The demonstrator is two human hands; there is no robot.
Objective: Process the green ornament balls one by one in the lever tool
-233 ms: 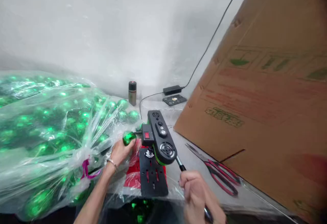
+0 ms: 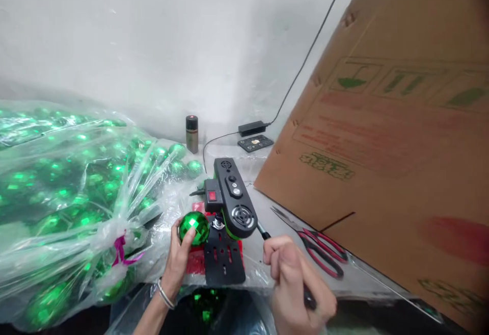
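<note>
My left hand (image 2: 178,259) grips a shiny green faceted ball (image 2: 193,227) just left of a small black bench machine (image 2: 229,207) with a red switch. The ball sits close to the machine's metal fitting above its black slotted base plate (image 2: 223,261). My right hand (image 2: 296,284) is closed around the machine's black lever handle (image 2: 263,233), which sticks out toward me on the right.
A big clear plastic bag (image 2: 69,192) full of green balls fills the left. A large cardboard sheet (image 2: 382,136) leans on the right, with red-handled scissors (image 2: 319,251) at its foot. A small can (image 2: 191,133), a power adapter (image 2: 252,128) and a dark pad (image 2: 255,143) stand by the white wall.
My left hand has drawn the green ball back from the machine's side toward me, down beside the base plate. My right hand stays on the lever.
</note>
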